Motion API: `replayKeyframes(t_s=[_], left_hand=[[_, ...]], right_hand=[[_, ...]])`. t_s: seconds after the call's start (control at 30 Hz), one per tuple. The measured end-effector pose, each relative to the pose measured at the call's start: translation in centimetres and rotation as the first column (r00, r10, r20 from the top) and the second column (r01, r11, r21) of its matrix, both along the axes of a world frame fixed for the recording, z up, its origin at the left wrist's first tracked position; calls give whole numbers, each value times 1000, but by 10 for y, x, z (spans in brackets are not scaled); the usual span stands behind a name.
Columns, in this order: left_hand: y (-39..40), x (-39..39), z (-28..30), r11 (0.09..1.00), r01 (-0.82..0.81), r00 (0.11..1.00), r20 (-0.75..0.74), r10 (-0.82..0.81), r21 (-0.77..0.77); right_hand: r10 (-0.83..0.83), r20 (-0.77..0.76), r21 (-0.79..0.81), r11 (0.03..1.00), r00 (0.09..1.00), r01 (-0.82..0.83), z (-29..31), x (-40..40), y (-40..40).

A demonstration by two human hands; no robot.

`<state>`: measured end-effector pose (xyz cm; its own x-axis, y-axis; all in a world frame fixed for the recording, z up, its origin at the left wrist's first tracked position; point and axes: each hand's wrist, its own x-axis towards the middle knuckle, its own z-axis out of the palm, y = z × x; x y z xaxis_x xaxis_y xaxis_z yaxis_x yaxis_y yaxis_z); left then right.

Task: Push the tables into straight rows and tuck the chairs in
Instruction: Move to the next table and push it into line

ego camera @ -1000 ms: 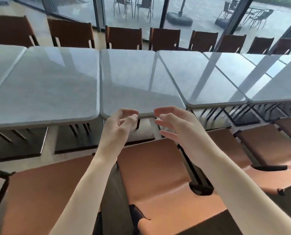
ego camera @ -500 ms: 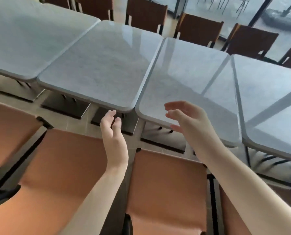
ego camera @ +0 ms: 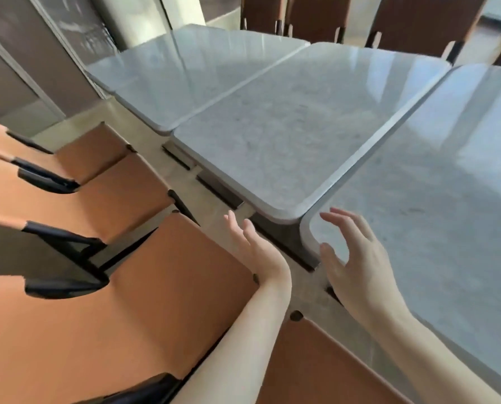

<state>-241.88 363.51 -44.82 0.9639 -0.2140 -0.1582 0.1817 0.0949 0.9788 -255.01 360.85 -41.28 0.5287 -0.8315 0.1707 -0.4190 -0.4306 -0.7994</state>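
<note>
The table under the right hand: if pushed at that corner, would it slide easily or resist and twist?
Probably resists: the table has a thick stone-like top, so it looks heavy. Pushed at one corner by the right hand, it may pivot rather than travel straight. The glossy top could let a flat palm slip.

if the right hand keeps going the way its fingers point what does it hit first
Most likely the rounded near corner of the nearest table: the right hand is open, fingers spread just over that corner. Whether it already touches is unclear.
</note>
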Motion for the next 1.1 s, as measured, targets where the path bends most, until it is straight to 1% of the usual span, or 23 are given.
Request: replayKeyframes(t_s=[0.1,0.2,0.23,0.27,0.33,0.43,0.67,0.73,0.83,0.9,0.93,0.97,1.0,1.03,1.07,1.1], left_hand=[[-21,-2,-25,1000,-12,998,-62,14,23],[-38,-8,-46,999,-15,996,-88,19,44],[-43,-9,-53,999,-18,995,-93,22,46],[-47,-9,-61,999,-13,995,-96,17,39],[-55,-12,-72,1000,9,995,-100,-10,-5],[-69,-19,-87,994,77,994,-75,-83,-80],[-94,-13,-103,981,135,989,-44,-142,-142],[-92,-15,-100,982,146,988,-31,-151,-121],[-91,-21,-91,991,130,991,30,-129,-17],[-89,-26,-84,982,148,984,81,-158,119],[-85,-24,-86,960,173,967,147,-208,220],[-81,-29,-86,913,236,915,241,-324,332],[-75,-31,-88,851,270,831,337,-443,451],[-67,-30,-93,781,262,728,415,-545,567],[-60,-27,-98,709,234,596,478,-645,665],[-52,-21,-103,647,184,411,540,-734,740]], right_hand=[[63,-181,-118,989,982,-85,-46,2,-25],[16,-355,-253,961,935,-113,-82,7,-50],[1,-387,-283,952,922,-120,-91,7,-55],[-18,-388,-303,947,922,-109,-97,7,-58],[-45,-343,-311,948,938,-68,-104,5,-61],[-73,-289,-275,961,955,-10,-106,5,-62],[-66,-248,-235,972,967,6,-106,6,-65],[-57,-253,-208,978,966,3,-102,6,-63],[-81,-200,-156,986,976,50,-95,0,-61],[-104,-181,-135,988,978,80,-94,-17,-56],[-120,-198,-152,984,973,91,-97,-28,-50],[-171,-228,-217,969,958,121,-97,-47,-42],[-207,-264,-301,946,942,123,-101,-66,-34],[-222,-306,-373,923,926,98,-107,-84,-28],[-245,-361,-431,900,900,72,-111,-103,-23],[-280,-423,-474,879,862,52,-113,-121,-19]])
